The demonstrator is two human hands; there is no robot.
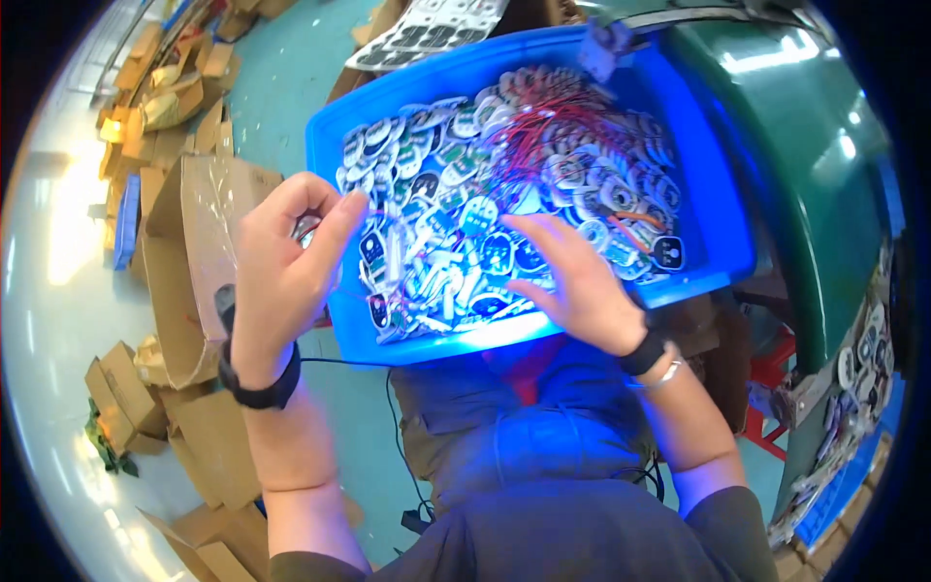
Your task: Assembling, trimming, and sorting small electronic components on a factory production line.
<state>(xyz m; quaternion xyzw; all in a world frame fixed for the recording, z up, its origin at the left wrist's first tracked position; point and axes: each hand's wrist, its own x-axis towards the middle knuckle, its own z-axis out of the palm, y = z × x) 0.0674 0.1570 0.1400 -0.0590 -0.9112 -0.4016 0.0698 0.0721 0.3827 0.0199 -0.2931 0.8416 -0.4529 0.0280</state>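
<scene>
A blue plastic bin (713, 194), heaped with small round circuit boards and wired parts, sits across my lap. My left hand (291, 257) is raised over the bin's left edge, with thumb and forefinger pinched together. Something small and shiny shows inside its curl, but I cannot make out what it is. Over the heap hovers my right hand (582, 286), fingers apart and nothing visible in it. Close to its fingertips lies a round white-and-green circuit board (478, 215). Red wires (543, 121) tangle at the heap's far side; white strips (446, 281) lie nearer me.
Cardboard boxes (208, 262) stand on the floor to the left. A green curved surface (776, 126) rises close on the bin's right. Beyond the bin's far edge lies a sheet with dark round shapes (427, 34). More parts (863, 359) are piled at far right.
</scene>
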